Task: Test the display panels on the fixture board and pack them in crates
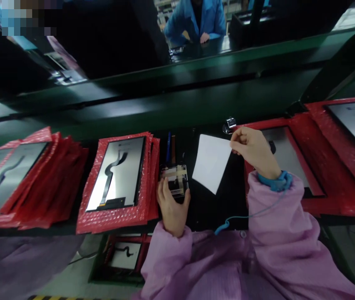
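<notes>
The right edge crops a panel [353, 118]; the left hand [173, 210] partly covers a component [177, 175].

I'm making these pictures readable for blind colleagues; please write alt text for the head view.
A person's right hand holds a white sheet by its corner above a dark bench, while the left hand touches a small device with exposed parts. Display panels on red bubble wrap lie on both sides.

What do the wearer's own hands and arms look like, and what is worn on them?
Both hands, left and right, are bare, without gloves. Loose pink-purple sleeves cover the arms. The right wrist wears a blue band with a thin blue cord.
</notes>
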### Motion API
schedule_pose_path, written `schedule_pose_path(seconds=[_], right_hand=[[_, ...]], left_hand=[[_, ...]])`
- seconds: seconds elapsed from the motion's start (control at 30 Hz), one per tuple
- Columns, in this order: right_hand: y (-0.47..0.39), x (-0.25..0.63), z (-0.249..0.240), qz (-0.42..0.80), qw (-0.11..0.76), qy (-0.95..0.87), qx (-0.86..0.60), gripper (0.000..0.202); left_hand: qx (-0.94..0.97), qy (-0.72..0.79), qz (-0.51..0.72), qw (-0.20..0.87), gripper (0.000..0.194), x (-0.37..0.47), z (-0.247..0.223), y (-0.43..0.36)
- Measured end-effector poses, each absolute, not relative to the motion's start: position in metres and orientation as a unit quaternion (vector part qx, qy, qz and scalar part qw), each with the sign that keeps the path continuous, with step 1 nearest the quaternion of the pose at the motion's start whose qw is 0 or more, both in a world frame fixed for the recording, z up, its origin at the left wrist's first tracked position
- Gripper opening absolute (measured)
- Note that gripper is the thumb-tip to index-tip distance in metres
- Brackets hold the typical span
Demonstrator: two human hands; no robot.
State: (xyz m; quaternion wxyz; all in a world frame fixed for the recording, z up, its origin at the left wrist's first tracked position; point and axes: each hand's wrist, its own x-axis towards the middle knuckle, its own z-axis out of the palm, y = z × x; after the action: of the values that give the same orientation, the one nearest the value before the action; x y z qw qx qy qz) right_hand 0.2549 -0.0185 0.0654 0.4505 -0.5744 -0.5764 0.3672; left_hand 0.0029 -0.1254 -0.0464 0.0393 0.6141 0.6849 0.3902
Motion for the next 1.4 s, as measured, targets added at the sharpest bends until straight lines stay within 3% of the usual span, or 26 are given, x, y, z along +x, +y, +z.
schedule_pose_path(seconds=[0.1,0.23,0.3,0.47,0.63,0.73,0.8,0.9,0.97,1.23,1.4], right_hand=[[-0.025,0.261,0.066,0.450,0.530,-0.537,-0.477,0.006],[-0.023,0.258,0.056,0.487,0.549,-0.519,-0.439,0.010],[-0.020,0.256,0.051,0.469,0.538,-0.535,-0.452,0.013],[-0.013,0.247,0.039,0.375,0.454,-0.628,-0.508,0.028],[-0.014,0.233,0.030,0.382,0.405,-0.657,-0.509,0.045],[-0.018,0.228,0.029,0.394,0.417,-0.645,-0.504,0.053],[-0.021,0.224,0.028,0.397,0.413,-0.668,-0.475,0.074],[-0.025,0.216,0.024,0.419,0.335,-0.750,-0.388,0.127],[-0.027,0.210,0.019,0.445,0.298,-0.770,-0.348,0.137],[-0.021,0.208,0.011,0.665,0.324,-0.622,-0.256,0.074],[-0.020,0.200,0.006,0.726,0.399,-0.463,-0.315,0.038]], left_hand=[[0.590,0.621,0.494,0.147,0.062,0.007,-0.023,-0.122],[0.475,0.520,0.528,0.475,0.043,0.014,0.003,-0.101],[0.405,0.493,0.526,0.562,0.040,0.016,0.008,-0.090],[0.348,0.497,0.557,0.568,0.043,0.022,0.004,-0.076],[0.343,0.501,0.552,0.572,0.042,0.026,-0.003,-0.078],[0.333,0.496,0.570,0.563,0.044,0.028,-0.007,-0.079],[0.323,0.495,0.588,0.552,0.047,0.030,-0.008,-0.077],[0.298,0.481,0.613,0.552,0.048,0.034,-0.010,-0.072],[0.282,0.466,0.623,0.561,0.050,0.037,-0.010,-0.068],[0.288,0.389,0.632,0.606,0.059,0.047,-0.012,-0.059],[0.329,0.434,0.671,0.503,0.072,0.050,-0.022,-0.064]])
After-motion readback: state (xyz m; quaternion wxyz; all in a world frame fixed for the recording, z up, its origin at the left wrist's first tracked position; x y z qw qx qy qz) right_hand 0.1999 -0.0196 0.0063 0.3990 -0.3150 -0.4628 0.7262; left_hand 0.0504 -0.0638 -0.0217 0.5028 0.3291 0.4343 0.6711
